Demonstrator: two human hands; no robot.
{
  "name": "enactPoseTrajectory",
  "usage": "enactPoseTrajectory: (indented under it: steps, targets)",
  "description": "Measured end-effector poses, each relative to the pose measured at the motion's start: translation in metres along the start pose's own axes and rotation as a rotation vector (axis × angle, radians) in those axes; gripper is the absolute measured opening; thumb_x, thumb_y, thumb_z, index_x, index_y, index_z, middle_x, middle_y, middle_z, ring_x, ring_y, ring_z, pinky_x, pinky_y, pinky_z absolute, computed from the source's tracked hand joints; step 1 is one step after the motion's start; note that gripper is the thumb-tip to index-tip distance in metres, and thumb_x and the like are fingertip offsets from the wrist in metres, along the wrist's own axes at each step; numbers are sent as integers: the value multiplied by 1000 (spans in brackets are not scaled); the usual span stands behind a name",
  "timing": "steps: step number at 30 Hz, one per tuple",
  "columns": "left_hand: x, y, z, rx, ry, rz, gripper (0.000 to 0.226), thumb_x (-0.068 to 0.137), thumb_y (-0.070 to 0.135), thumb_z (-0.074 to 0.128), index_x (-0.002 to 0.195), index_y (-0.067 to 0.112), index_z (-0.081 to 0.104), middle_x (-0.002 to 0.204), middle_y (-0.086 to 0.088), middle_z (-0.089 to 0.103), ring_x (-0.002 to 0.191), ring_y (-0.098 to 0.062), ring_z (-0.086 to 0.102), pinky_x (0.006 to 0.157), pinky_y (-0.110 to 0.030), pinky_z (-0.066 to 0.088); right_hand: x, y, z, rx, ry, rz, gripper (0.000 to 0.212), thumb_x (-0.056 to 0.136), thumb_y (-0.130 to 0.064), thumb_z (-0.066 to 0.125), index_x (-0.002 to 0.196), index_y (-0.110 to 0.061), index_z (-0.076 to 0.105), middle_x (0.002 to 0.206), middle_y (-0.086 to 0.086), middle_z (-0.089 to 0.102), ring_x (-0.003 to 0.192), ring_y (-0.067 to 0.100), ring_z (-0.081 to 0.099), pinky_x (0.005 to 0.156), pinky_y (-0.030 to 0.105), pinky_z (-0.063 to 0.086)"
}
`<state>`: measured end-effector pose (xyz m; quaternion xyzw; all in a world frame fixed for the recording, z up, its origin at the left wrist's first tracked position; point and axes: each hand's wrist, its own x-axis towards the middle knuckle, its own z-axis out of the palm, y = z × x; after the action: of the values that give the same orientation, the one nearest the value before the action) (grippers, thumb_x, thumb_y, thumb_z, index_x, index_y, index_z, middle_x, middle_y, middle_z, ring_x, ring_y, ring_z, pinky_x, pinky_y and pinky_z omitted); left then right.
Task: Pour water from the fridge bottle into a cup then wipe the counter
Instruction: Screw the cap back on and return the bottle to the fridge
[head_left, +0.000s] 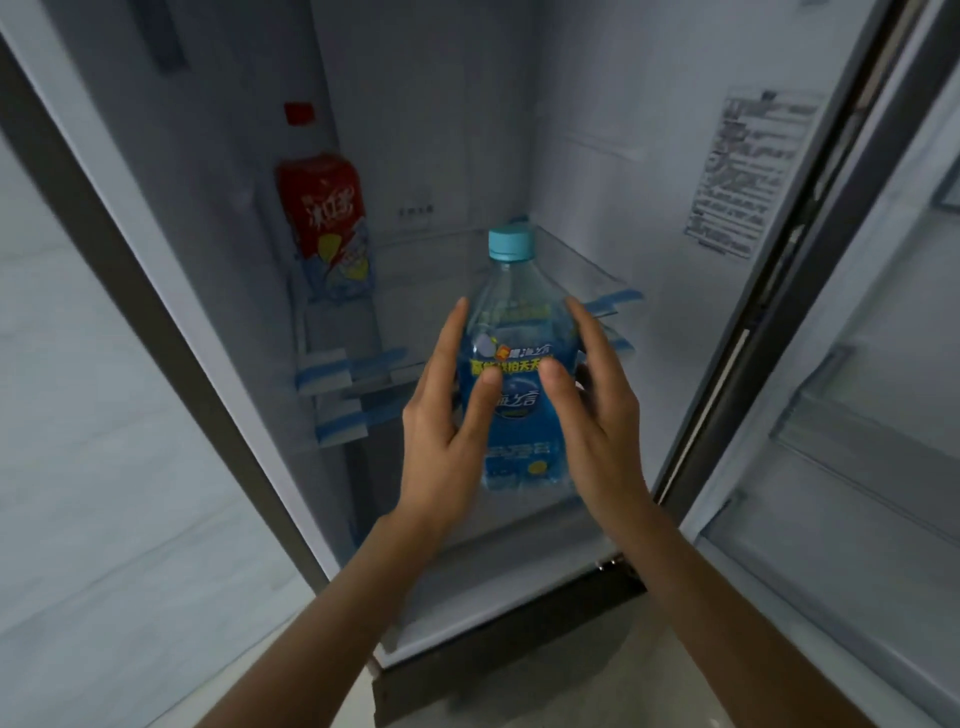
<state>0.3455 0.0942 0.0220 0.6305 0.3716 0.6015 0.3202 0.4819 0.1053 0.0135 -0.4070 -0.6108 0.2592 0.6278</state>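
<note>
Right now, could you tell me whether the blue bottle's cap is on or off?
On. The light blue cap sits on the neck of the upright blue bottle between both hands; whether it is screwed tight cannot be told.

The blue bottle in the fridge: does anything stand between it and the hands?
Nothing visible does. The left hand and right hand flank the blue bottle, thumbs on its label. The red bottle stands apart, at the back left.
</note>
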Motion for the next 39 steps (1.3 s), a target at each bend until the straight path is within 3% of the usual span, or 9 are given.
enactPoseTrajectory:
  steps: [8,15,17,20,22,26,32,37,39]
  targets:
    - [76,15,3,72,82,103,52,99,27,49,144,44,28,136,3,55,121,-10,56,99,-40,50,90,-5,9,114,-47,-118,53,93,-38,54,143,-28,38,133,5,55,117,20,59,92,47,53]
    - [132,16,6,84,193,134,51,99,23,48,144,38,28,129,4,60,109,-2,62,86,-18,51,157,-1,23,84,-111,-155,54,92,-45,53,142,-33,38,131,1,57,114,15,60,91,43,54]
    - [148,8,4,96,210,131,51,99,25,48,144,40,28,131,6,59,112,-2,60,90,-21,51,175,6,30,78,-145,-164,54,93,-45,52,143,-32,37,131,1,57,114,13,60,91,42,54]
    - [171,-14,-2,116,250,119,52,98,34,48,144,44,28,142,7,49,126,-8,51,102,-41,46,199,23,43,55,-185,-171,56,91,-54,50,142,-37,35,135,-2,55,118,11,57,95,43,52]
    - [183,-27,-4,137,278,113,52,96,39,48,143,47,27,145,8,45,130,-9,46,105,-45,43,213,38,51,78,-220,-152,58,90,-58,50,142,-37,35,137,-2,54,122,14,55,98,45,50]
    - [202,-45,-6,171,283,92,50,96,45,46,139,56,25,146,13,43,132,-6,43,107,-45,41,232,57,63,101,-266,-120,61,89,-62,50,142,-38,34,139,-3,53,125,14,53,101,46,46]
    - [223,-65,-6,221,228,85,54,99,35,46,148,33,24,144,10,46,129,-3,46,106,-44,42,248,72,66,151,-295,-68,60,91,-50,52,144,-28,35,138,1,53,124,15,54,103,47,46]
    - [229,-69,-1,232,179,108,45,100,24,46,134,50,29,131,18,53,120,-2,54,101,-40,47,252,84,60,120,-281,-36,63,90,-46,51,146,-21,33,137,4,54,121,14,56,100,44,48]
    - [229,-75,-1,232,162,99,46,100,24,46,134,50,29,131,18,53,121,-4,54,101,-41,47,252,88,59,109,-288,-19,64,90,-47,51,146,-23,32,135,4,55,119,14,57,99,42,50]
